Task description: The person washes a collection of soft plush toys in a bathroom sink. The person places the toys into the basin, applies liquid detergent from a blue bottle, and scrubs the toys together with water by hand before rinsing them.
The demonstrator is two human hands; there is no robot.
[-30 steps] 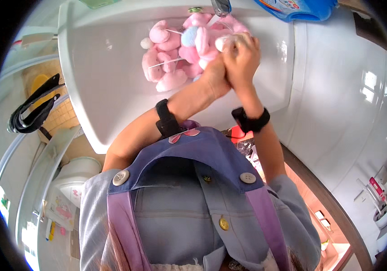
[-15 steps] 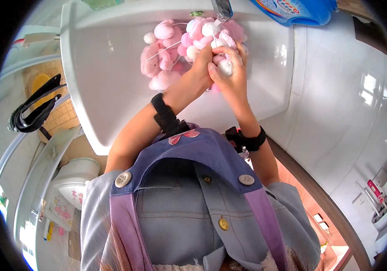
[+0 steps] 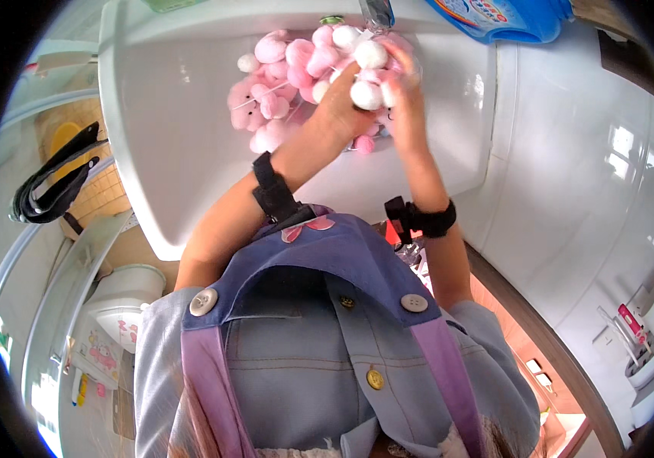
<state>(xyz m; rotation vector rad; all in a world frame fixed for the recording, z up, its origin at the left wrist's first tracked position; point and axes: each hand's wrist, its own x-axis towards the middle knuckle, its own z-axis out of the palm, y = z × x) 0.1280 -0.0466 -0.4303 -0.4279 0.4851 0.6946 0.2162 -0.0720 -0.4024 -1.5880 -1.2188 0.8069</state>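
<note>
A white sink held a pink-and-white pom-pom toy, bunched under the tap. The left hand gripped the toy from below, and the right hand clasped its white balls just beside it. A blue bottle stood on the counter.

A white rectangular ceramic sink occupies the upper centre of the view and serves as the landmark. Right of the sink, a glossy white surface reflects bright daylight. Beyond the far rim of the sink stands a blue plastic container. Left of the sink, a black strap lies over a woven tan mat. Below and left of the sink sits a white lidded tub. Below and right of the sink runs a brown wooden floor.
</note>
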